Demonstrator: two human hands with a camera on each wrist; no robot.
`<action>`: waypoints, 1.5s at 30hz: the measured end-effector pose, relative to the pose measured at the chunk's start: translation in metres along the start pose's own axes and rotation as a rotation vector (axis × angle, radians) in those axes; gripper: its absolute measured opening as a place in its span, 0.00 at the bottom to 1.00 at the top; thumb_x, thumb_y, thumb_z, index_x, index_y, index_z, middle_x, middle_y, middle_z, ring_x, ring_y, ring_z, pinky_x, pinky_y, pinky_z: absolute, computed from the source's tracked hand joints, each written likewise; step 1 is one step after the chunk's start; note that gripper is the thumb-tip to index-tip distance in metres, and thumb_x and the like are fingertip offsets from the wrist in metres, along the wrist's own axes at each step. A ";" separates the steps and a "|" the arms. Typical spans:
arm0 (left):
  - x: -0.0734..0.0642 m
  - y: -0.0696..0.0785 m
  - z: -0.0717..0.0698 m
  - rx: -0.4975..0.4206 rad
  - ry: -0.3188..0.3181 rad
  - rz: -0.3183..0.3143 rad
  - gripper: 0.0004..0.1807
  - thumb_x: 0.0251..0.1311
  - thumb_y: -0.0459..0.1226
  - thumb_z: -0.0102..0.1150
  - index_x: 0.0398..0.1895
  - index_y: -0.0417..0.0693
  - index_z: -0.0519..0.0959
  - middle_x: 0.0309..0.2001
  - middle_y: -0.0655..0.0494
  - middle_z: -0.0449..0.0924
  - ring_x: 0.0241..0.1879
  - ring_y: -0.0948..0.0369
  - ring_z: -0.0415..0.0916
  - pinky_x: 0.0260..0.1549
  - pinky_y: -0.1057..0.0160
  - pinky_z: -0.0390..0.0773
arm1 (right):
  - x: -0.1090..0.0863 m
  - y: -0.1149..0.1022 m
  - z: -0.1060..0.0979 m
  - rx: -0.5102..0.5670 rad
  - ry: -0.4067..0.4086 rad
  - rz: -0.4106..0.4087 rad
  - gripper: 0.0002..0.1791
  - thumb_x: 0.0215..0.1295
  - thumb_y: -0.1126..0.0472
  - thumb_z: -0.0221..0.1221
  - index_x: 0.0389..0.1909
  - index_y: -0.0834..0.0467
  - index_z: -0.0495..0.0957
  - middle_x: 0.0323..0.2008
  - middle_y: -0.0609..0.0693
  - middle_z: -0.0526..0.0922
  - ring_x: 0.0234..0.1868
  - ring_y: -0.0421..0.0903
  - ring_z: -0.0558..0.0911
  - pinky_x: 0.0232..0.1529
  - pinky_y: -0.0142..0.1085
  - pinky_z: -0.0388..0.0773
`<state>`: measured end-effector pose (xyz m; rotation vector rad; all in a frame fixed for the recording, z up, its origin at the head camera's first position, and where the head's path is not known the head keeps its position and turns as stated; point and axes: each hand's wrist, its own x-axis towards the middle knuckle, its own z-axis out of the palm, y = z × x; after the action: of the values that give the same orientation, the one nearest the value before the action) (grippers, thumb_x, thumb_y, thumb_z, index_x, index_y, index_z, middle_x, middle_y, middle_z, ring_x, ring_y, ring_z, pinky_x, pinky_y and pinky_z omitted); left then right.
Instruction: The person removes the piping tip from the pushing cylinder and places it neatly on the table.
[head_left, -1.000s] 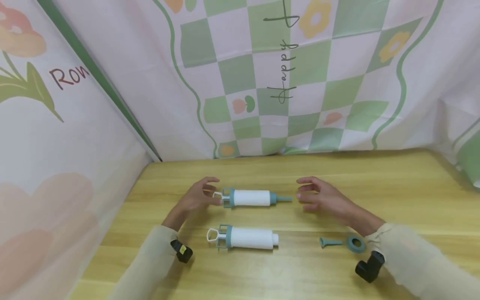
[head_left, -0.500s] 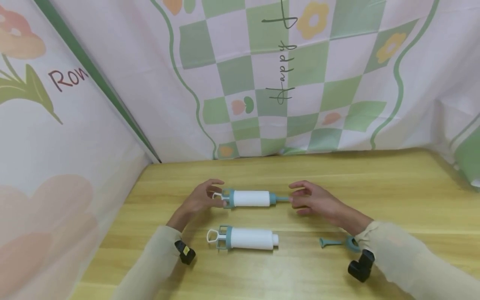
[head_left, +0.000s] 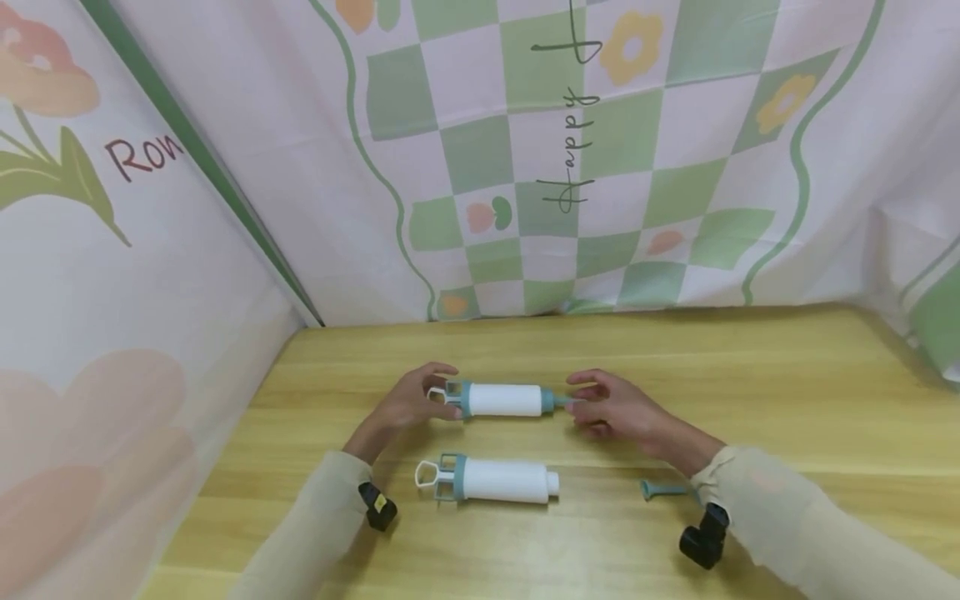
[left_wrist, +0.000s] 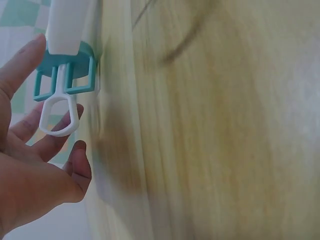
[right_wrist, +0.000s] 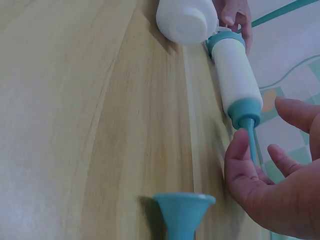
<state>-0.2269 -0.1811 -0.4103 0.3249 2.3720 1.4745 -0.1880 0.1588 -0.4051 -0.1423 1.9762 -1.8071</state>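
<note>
- Two white tubes: the far tube (head_left: 505,400) and the near tube (head_left: 505,480).
- Two teal collars, one per tube: the far collar (head_left: 466,400) and the near collar (head_left: 460,477).
- Two white loop handles, also one per tube: the far handle (left_wrist: 60,96) and the near handle (head_left: 446,476).
- One slender teal nozzle (right_wrist: 251,142), on the far tube.
- One flared teal piece (right_wrist: 182,215), lying separately.
- Two hands: the left hand (head_left: 407,400) and the right hand (head_left: 622,408).
- Two black wrist devices: the left device (head_left: 379,508) and the right device (head_left: 704,540).
- One wooden tabletop (head_left: 585,550).
</note>
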 end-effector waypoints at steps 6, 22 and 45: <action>0.002 -0.001 0.002 0.001 -0.007 0.004 0.39 0.50 0.31 0.76 0.66 0.40 0.70 0.55 0.45 0.76 0.52 0.49 0.73 0.52 0.53 0.76 | 0.006 0.002 0.005 -0.015 0.003 -0.003 0.35 0.71 0.63 0.60 0.71 0.69 0.56 0.65 0.71 0.65 0.42 0.51 0.82 0.35 0.38 0.81; 0.006 -0.004 0.008 0.033 0.013 0.027 0.35 0.47 0.28 0.76 0.61 0.42 0.75 0.52 0.48 0.79 0.51 0.50 0.74 0.49 0.53 0.77 | 0.014 -0.001 0.021 -0.134 0.081 0.011 0.26 0.69 0.66 0.60 0.65 0.67 0.67 0.56 0.64 0.75 0.34 0.48 0.80 0.27 0.35 0.75; 0.005 -0.004 0.014 0.070 0.033 0.023 0.29 0.45 0.29 0.77 0.55 0.45 0.80 0.46 0.54 0.81 0.48 0.54 0.77 0.48 0.55 0.77 | 0.015 0.003 0.028 -0.159 0.168 0.020 0.18 0.68 0.68 0.60 0.57 0.68 0.73 0.45 0.57 0.80 0.31 0.46 0.79 0.26 0.34 0.73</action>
<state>-0.2261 -0.1698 -0.4205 0.3488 2.4579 1.4196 -0.1889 0.1276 -0.4129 -0.0205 2.2303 -1.6974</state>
